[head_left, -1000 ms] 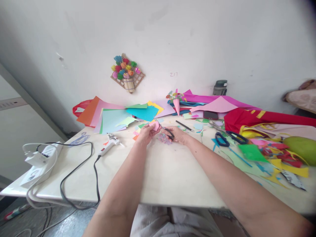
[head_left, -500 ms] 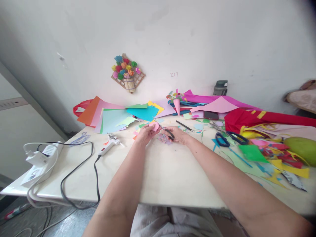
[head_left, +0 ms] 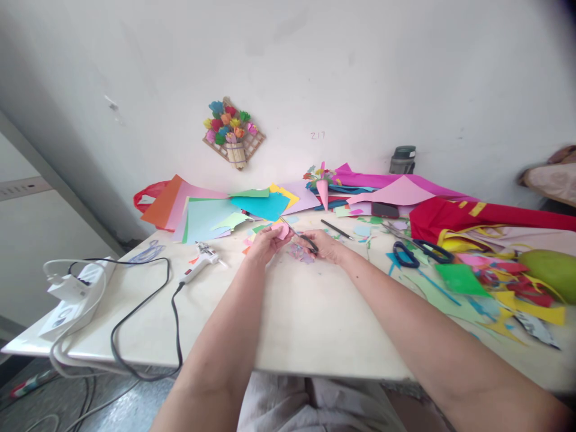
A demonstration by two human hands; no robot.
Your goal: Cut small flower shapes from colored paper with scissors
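Currently, the left hand (head_left: pixel 266 245) pinches pink paper (head_left: pixel 283 230). Just beside it, the right hand (head_left: pixel 329 246) grips black-handled scissors (head_left: pixel 309 241).

Over the last second, the scissors (head_left: pixel 307 242) in the right hand (head_left: pixel 327 246) had shifted only slightly: their blade tips, which had stuck up a little farther above the pink paper piece (head_left: pixel 281 230), had dropped closer to its upper edge. The whole view had also drifted a touch; whether the piece itself had turned in the left hand (head_left: pixel 267 245) was too small to tell.
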